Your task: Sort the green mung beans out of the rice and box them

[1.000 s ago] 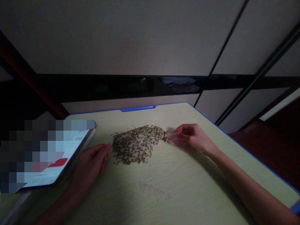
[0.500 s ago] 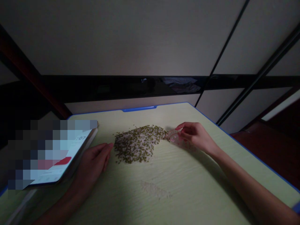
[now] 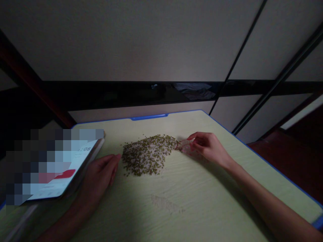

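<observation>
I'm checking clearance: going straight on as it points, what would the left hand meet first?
The left hand would probably meet the loose pile of small green and whitish grains first, just past its fingertips; depth is unclear.

A loose pile of green beans and pale grains (image 3: pixel 146 156) lies spread in a low, uneven mound on the pale tabletop (image 3: pixel 202 205), with stray beans (mostly green ones) round its edges. At its right end is a clear plastic piece (image 3: pixel 186 147) with pinkish-red markings, thin and see-through, its left tip among the outermost grains, its right part partly hidden.
</observation>
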Tool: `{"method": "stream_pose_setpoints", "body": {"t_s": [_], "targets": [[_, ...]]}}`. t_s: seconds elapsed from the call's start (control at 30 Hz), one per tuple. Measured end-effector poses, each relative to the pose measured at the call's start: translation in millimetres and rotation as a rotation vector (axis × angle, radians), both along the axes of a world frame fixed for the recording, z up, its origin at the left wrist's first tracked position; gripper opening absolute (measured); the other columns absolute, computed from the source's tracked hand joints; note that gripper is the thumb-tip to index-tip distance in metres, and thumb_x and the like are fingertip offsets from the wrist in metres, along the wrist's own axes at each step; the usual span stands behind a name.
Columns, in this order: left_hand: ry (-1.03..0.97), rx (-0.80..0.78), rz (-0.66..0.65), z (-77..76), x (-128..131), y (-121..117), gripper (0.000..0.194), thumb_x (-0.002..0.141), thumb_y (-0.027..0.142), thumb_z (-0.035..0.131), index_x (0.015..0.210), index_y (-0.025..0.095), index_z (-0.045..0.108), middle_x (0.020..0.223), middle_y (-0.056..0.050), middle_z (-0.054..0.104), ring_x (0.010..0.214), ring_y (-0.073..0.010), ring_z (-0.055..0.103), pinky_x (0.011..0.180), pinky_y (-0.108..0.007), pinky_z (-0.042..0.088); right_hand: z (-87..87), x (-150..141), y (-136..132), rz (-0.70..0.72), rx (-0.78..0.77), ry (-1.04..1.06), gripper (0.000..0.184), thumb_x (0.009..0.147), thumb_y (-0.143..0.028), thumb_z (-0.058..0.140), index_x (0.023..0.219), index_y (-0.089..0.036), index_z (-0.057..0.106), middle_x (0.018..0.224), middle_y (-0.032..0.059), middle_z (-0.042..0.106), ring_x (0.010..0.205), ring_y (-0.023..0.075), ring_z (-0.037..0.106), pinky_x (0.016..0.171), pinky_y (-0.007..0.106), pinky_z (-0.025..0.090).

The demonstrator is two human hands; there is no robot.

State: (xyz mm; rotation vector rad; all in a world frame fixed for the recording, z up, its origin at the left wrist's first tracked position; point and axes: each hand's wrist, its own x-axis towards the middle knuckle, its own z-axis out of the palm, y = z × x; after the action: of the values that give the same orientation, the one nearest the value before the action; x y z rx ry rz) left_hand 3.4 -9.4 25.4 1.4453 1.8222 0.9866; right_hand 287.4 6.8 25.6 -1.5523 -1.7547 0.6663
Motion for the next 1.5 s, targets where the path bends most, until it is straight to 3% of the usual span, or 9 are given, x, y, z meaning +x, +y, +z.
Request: {"method": "stream_pose_setpoints", "body": {"t_s": [0.53, 1.03, 1.5], "targets": [[-0.007, 0.013, 0.002, -0.1, 0.9, -0.7, 0.037, 0.064, 0.050, 0.043, 0.038, 0.024, 0.035, 0.031, 0.007, 0.035, 0.037, -0.0120, 0.036, 0.046, -0.025, 0.029, 0.2, -2.8, -1.4, 0.035, 0.018, -0.058, 0.023, 0.070, -0.015, 0.047, 0.085, -0.009, 0.064, 0.052, -0.0011, 0.051, 0.046, 0.0092, 0.040, 0.045, 0.022, 0.029], [0.009, -0.005, 0.014, 2.5, 3.0, -0.9, 0.036, 0.063, 0.048, 0.042, 0.037, 0.025, 0.035, 0.031, 0.007, 0.035, 0.036, -0.0119, 0.035, 0.046, -0.025, 0.029, -5.7, -7.6, 0.9, 0.034, 0.007, 0.013, 0.023, 0.069, -0.014, 0.049, 0.087, -0.008, 0.064, 0.053, 0.0002, 0.053, 0.047, 0.0091, 0.041, 0.045, 0.021, 0.030], [0.027, -0.005, -0.011, 1.7, 0.8, -1.0, 0.037, 0.065, 0.049, 0.041, 0.038, 0.025, 0.036, 0.033, 0.006, 0.037, 0.038, -0.0125, 0.037, 0.047, -0.025, 0.030, -4.2, 3.1, 4.8, 0.047, -0.218, 0.182, 0.018, 0.065, -0.018, 0.053, 0.080, -0.010, 0.060, 0.060, 0.0053, 0.061, 0.050, 0.0138, 0.053, 0.048, 0.025, 0.039]]}}
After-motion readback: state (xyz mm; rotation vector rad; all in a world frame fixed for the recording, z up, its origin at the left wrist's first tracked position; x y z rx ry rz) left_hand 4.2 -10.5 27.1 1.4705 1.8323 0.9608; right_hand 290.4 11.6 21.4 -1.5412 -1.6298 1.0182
